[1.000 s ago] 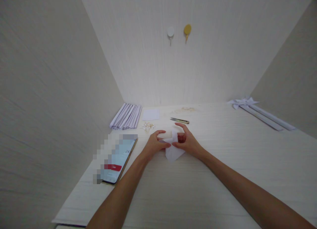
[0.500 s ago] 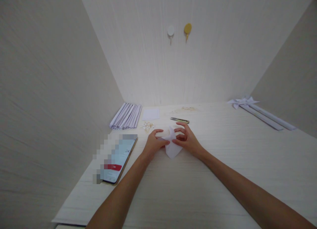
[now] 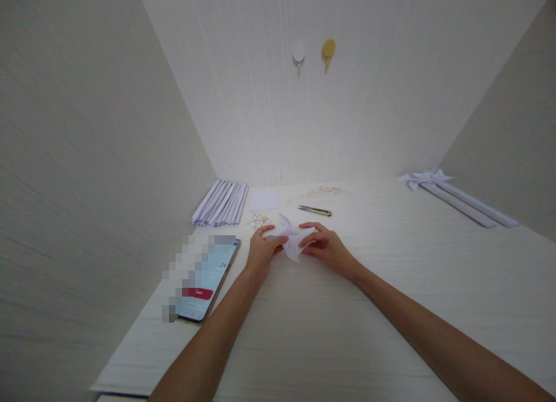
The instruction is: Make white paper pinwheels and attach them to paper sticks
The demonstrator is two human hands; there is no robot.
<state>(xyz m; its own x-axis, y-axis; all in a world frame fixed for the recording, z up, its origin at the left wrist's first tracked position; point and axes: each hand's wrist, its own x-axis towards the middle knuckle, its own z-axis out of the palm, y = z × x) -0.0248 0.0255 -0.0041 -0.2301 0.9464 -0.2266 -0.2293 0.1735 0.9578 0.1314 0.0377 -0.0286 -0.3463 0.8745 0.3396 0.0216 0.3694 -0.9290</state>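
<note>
A folded piece of white paper (image 3: pixel 292 240) is pinched between both my hands above the pale table (image 3: pixel 347 309). My left hand (image 3: pixel 260 251) grips its left side with thumb and fingers closed on it. From the right, my right hand (image 3: pixel 326 245) holds the other side, fingers curled over the paper. The paper's points stick up and down between the hands. Just beyond the hands lie small snips (image 3: pixel 315 210) and a little heap of tan bits (image 3: pixel 260 219).
A phone (image 3: pixel 204 279) with a lit screen lies at the left. A stack of white folded strips (image 3: pixel 221 203) and a small white sheet (image 3: pixel 264 199) sit at the back left. A paper pinwheel with long strips (image 3: pixel 447 190) lies at the back right. Two hooks (image 3: pixel 313 51) hang on the wall.
Both hands have moved slightly away from me with the paper, and the paper has been turned and refolded, showing more points.
</note>
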